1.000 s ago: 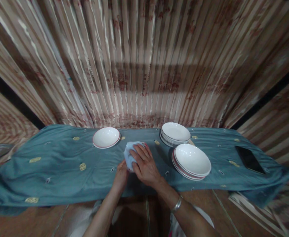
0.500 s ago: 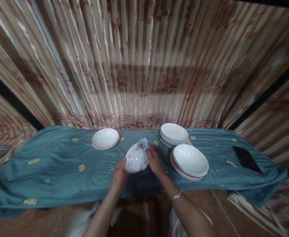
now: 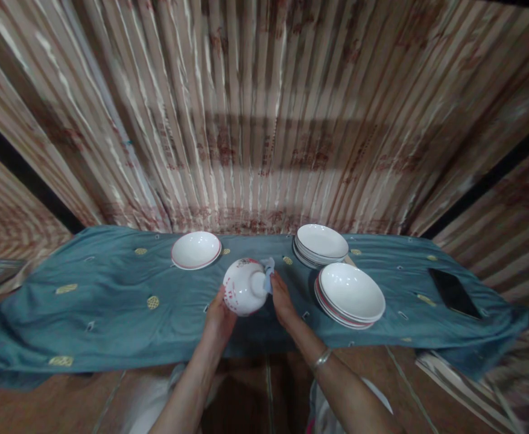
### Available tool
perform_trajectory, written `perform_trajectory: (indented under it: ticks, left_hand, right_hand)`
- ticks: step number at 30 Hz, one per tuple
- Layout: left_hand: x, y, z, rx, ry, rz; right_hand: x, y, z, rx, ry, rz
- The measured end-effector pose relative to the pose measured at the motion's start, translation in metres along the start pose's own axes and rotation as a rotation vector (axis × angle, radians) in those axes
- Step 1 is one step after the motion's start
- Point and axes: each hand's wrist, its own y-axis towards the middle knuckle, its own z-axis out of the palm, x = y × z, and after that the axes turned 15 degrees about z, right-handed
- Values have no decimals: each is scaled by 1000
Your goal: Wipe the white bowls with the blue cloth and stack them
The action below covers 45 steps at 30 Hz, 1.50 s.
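A white bowl (image 3: 241,292) with red printed marks is held tilted above the table, its foot ring turned to the right. My left hand (image 3: 220,313) grips the bowl's rim on its lower left side. A light blue cloth (image 3: 269,274) is pinched in my right hand (image 3: 282,298), beside the bowl's foot; part of the cloth lies against the bowl. The fingertips of the right hand are partly hidden by the cloth. The inside of the bowl faces away from me.
A red-rimmed white dish (image 3: 196,250) sits at the back left. To the right stand a stack of dark-rimmed plates (image 3: 322,241) and a nearer stack of white dishes (image 3: 352,292). A black phone (image 3: 454,292) lies on the teal tablecloth (image 3: 123,313). Curtains (image 3: 246,120) hang behind.
The bowl has turned so its foot ring now shows on the right. My right hand and the cloth have shifted from its outer side to the foot.
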Motion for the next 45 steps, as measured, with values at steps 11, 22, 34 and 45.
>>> perform_trajectory:
  ticks: [11, 22, 34, 45]
  left_hand:
    - [-12, 3, 9, -69, -109, -31]
    - [-31, 8, 11, -81, -206, 72]
    - [-12, 13, 1, 31, -229, 4]
    - [-18, 6, 7, 8, -126, 87]
  right_hand:
    - [5, -17, 10, 47, 72, 203]
    - [35, -4, -31, 238, -181, 173]
    - [72, -30, -22, 70, -340, -291]
    - [78, -51, -16, 225, -431, -460]
